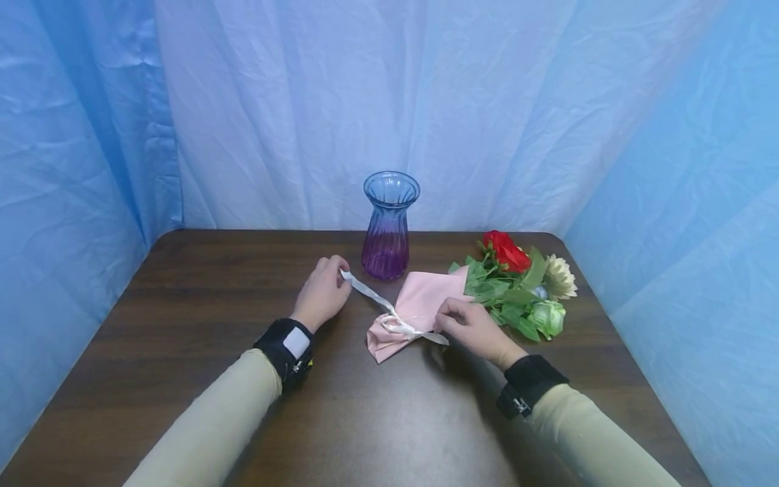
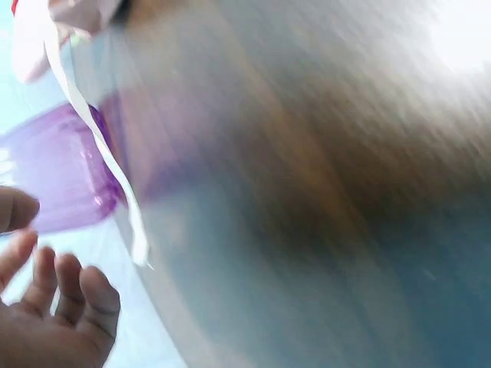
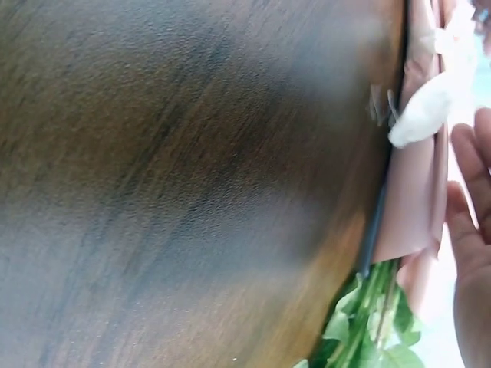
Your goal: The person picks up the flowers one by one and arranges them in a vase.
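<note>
A bouquet wrapped in pink paper (image 1: 420, 297) lies on the table, tied with a white ribbon (image 1: 398, 323). Out of the paper come a red flower (image 1: 506, 251), a cream flower (image 1: 558, 277), a pale green flower (image 1: 548, 318) and leaves. My left hand (image 1: 322, 292) is by the far end of one ribbon tail (image 2: 103, 149); in the left wrist view its loosely bent fingers stand apart from that tail. Beside the paper and the shorter tail (image 3: 423, 111), my right hand (image 1: 476, 330) has relaxed fingers and grips nothing visible.
A ribbed glass vase (image 1: 388, 230), blue above and purple below, stands behind the bouquet near the back edge of the brown wooden table (image 1: 201, 304). Pale blue curtains (image 1: 328, 115) hang behind and at both sides.
</note>
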`<state>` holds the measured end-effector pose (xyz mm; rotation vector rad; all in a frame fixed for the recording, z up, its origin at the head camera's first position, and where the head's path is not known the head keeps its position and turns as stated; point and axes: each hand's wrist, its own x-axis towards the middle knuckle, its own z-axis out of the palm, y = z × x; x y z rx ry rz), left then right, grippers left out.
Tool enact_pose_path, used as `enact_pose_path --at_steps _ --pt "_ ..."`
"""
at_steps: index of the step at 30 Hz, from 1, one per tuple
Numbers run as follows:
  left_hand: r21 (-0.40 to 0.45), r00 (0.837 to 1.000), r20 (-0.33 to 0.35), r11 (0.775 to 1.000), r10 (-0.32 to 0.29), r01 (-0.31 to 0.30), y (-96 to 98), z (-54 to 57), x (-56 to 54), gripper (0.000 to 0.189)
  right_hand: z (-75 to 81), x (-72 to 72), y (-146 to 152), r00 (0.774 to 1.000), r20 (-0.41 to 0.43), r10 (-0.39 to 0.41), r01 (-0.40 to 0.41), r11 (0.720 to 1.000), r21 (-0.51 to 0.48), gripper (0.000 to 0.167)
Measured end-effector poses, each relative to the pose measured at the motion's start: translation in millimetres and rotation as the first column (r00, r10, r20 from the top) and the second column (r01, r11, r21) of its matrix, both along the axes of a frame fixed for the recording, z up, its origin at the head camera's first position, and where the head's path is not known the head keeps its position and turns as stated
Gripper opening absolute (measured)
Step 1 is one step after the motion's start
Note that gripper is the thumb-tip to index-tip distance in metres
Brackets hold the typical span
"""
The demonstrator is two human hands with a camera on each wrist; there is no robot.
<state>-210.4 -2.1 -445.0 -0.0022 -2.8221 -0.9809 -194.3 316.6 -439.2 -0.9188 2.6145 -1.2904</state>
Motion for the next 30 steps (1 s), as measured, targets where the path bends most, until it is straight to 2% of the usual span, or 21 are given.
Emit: enact_pose_path --at_steps 5,10,16,19,25,30 --pt "-0.076 0.984 0.013 0.981 -0.178 0.178 19.9 5.3 3.1 0.011 1.7 -0.3 -4.6 0.999 -0.036 -0.001 0.002 0.999 0.034 0.009" --pt "-0.117 0.959 0.054 0.952 -0.278 0.282 35.7 5.6 6.5 0.005 4.8 0.6 -15.1 0.997 -0.071 -0.009 0.016 0.995 0.1 0.009" --pt "-0.148 0.938 0.072 0.926 -0.34 0.347 44.2 4.3 8.0 0.004 5.7 1.6 -27.1 0.998 -0.049 -0.042 0.051 0.98 0.191 0.01" --pt "-0.159 0.93 0.077 0.916 -0.361 0.368 46.0 3.6 8.0 0.004 5.5 0.9 -30.8 0.997 -0.064 -0.038 0.051 0.975 0.215 0.01" --pt "-0.188 0.918 0.108 0.899 -0.382 0.396 51.4 3.4 8.1 0.007 6.0 1.1 -38.7 0.994 -0.091 -0.056 0.077 0.967 0.241 0.009" --pt "-0.213 0.915 0.121 0.89 -0.386 0.404 55.5 2.2 8.0 0.008 5.0 1.0 -42.3 0.989 -0.133 -0.057 0.09 0.962 0.258 0.008"
